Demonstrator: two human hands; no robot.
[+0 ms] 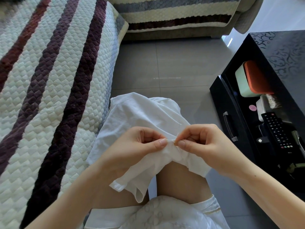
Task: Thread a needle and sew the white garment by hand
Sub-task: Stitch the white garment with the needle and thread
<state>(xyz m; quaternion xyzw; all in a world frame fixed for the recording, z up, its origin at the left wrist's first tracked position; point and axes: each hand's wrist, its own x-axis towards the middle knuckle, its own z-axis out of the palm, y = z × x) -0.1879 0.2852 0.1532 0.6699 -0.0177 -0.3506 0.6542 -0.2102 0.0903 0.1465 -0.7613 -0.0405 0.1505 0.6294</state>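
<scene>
Left grip (142, 143), right grip (203, 142) — both pinching garment (137, 113)

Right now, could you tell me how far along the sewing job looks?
Threading looks done: fine thread trails where the right hand pinches what seems a needle. In hand: the left hand pinches the white garment at a fold for stitching. Left: finishing the seam; how much remains is hidden.

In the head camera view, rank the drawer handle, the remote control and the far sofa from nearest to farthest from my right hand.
1. The drawer handle, just right of the right hand, on the black table's front.
2. The remote control, farther right, inside the table.
3. The far sofa, across the floor at the top.
</scene>
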